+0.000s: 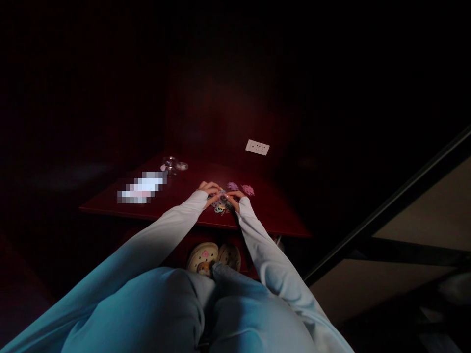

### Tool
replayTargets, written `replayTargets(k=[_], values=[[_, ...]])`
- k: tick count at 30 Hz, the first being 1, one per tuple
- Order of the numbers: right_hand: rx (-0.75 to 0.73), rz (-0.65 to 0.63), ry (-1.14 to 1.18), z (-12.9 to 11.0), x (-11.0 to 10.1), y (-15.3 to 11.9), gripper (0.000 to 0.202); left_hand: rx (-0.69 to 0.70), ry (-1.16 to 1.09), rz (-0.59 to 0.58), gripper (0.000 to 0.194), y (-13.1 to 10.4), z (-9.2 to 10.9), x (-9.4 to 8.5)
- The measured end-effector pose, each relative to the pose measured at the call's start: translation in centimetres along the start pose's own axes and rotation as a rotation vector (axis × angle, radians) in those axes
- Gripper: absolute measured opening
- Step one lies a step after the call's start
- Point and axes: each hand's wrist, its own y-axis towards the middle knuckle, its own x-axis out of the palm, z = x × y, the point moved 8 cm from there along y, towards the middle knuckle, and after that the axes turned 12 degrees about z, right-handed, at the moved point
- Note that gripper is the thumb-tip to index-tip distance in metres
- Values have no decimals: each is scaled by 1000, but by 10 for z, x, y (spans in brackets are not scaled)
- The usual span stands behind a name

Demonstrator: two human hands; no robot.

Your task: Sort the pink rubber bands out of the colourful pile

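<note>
Over a mixed pile of small coloured elastic hair ties (220, 209), my two hands nearly meet at the fingertips. My left hand (208, 190) comes in from the left with its fingers bent and closed on hair ties at the pile's top. From the right, my right hand (236, 196) pinches at the same spot. Exactly which ties are between the fingers is too small to tell. Just beyond the hands lie a purple bunch of hair ties (232, 186) and a pink bunch (248, 189), apart from each other.
The dark red table (184, 215) meets a wall with a white socket plate (257, 147). At the back left stands a clear jar (170, 165) beside a round lid (181, 166). A blurred-out bright object (143, 188) lies left. Beige clogs (203, 256) show below the table edge.
</note>
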Motion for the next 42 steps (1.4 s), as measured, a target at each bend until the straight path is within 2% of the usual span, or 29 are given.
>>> replayTargets(k=[9,19,26,36,39,42], values=[[-7,-13,12,-4,2,-2,23,14,-14,-2,22,-2,0,2],[57,-1,100,1,5,-3,40,-11,-13,-10,24,-3,-4,4],[22,5,-11,0,2,-2,34,-33,-17,-29,20,-3,-1,2],[53,5,-4,3,1,-2,35,-56,1,-30,17,-1,-1,4],[54,103,-33,8,-11,5,34,-134,90,44,8,-1,-6,1],[55,321,-127,14,-38,16,34,-201,156,120,12,-1,-11,-5]])
